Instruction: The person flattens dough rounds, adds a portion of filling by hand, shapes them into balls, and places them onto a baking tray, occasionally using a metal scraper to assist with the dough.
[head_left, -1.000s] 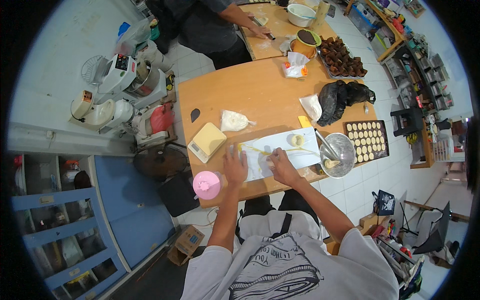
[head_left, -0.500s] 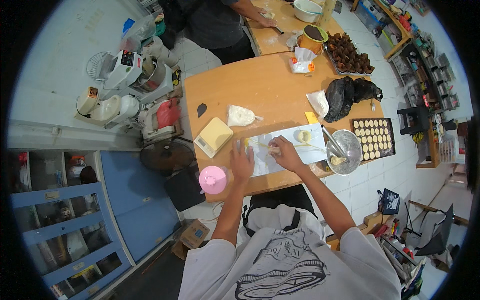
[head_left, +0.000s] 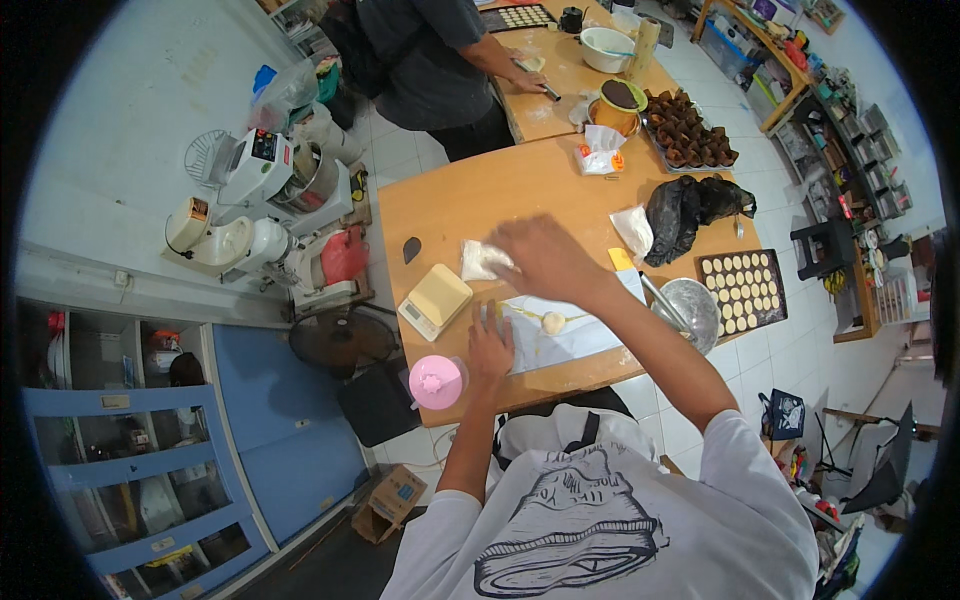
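My right hand (head_left: pixel 545 262) is raised over the table, its fingers smeared by motion at the side of a clear plastic bag of white powder (head_left: pixel 480 262). Whether the fingers hold anything cannot be made out. My left hand (head_left: pixel 490 348) rests with fingers spread at the left edge of a white sheet (head_left: pixel 585 340). On that sheet, a small pale round of dough (head_left: pixel 553 322) lies flat by a yellow strip-like line. Left of the bag stands a cream kitchen scale (head_left: pixel 436 300), and a container with a pink lid (head_left: pixel 437 382) is beside my left wrist.
Right of the sheet is a metal bowl (head_left: pixel 697 308) with a roller-like tool in it. Beyond it sits a dark tray of pale dough rounds (head_left: pixel 742 290). Black plastic bags (head_left: pixel 675 225) and a white bag (head_left: pixel 632 232) lie farther back. Another person (head_left: pixel 430 70) works at the far table.
My right hand has left the sheet and moved forward and left to the powder bag. The dough round now shows uncovered. My left hand stays at the sheet's left edge.
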Available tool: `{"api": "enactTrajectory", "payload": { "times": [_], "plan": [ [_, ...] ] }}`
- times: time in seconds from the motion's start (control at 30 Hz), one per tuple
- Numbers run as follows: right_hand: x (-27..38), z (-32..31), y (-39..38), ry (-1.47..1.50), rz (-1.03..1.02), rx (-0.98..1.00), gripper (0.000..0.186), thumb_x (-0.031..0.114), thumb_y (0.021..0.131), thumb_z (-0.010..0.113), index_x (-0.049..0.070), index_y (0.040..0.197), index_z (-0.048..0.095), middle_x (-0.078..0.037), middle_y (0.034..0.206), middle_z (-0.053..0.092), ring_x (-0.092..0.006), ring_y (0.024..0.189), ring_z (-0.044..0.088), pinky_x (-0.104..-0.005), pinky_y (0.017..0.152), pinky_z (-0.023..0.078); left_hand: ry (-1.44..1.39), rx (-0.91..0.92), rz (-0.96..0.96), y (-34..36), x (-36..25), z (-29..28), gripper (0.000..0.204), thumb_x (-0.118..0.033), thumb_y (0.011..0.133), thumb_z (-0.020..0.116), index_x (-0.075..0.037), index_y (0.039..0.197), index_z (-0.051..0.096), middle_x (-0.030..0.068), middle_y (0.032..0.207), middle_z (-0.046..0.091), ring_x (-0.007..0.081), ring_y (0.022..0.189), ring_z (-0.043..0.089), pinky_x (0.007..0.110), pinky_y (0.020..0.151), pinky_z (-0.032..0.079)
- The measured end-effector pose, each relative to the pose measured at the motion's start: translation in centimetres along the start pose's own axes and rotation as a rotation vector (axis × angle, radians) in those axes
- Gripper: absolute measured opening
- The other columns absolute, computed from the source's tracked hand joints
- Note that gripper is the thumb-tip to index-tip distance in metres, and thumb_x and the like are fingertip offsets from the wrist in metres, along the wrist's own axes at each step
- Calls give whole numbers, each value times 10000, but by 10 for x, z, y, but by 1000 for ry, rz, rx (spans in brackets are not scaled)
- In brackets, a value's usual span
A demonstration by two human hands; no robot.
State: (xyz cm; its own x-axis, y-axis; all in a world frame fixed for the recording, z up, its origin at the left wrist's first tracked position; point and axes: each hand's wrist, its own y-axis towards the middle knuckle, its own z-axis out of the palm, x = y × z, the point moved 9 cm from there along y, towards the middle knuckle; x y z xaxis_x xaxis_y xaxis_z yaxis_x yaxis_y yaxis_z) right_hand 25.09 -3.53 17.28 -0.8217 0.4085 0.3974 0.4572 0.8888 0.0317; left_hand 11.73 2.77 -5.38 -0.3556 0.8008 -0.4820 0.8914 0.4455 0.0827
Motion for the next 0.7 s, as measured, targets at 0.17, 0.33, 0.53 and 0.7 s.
{"api": "enactTrajectory", "payload": {
  "times": [0.17, 0.33, 0.53, 0.7],
  "plan": [
    [-30, -23, -29, 97, 104, -852, 418, 325, 986, 564, 89, 1329, 587, -171, 1397, 564, -341, 1297, 525, -545, 1136, 315, -64, 23, 5, 1, -4, -5, 532, -326, 1038, 485, -59, 1494, 430, 269, 1519, 376, 509, 1225, 521, 553, 1037, 445],
    [-83, 174, -61, -173, 408, -237, 610, 321, 1014, 450, 120, 1579, 336, -156, 1673, 180, -406, 1545, 115, -693, 1191, 58, -105, 35, -6, 9, -11, -5, 517, -319, 1039, 485, -58, 1482, 432, 281, 1504, 383, 507, 1226, 522, 554, 1032, 447],
    [-78, 202, -51, -247, 310, -121, 596, 361, 1029, 407, 78, 1552, 368, -162, 1668, 186, -339, 1559, 108, -697, 1196, 55, -82, 19, 6, 3, -9, -2, 509, -317, 1037, 488, -74, 1481, 433, 266, 1511, 384, 499, 1218, 530, 564, 1005, 461],
    [-69, 197, -59, -191, 293, -140, 550, 342, 1033, 411, 46, 1496, 436, -175, 1635, 259, -330, 1538, 191, -633, 1226, 88, -5, 45, -34, 3, -3, 1, 525, -335, 1032, 489, -80, 1488, 430, 264, 1520, 381, 491, 1199, 544, 561, 996, 468]
  ]
}}
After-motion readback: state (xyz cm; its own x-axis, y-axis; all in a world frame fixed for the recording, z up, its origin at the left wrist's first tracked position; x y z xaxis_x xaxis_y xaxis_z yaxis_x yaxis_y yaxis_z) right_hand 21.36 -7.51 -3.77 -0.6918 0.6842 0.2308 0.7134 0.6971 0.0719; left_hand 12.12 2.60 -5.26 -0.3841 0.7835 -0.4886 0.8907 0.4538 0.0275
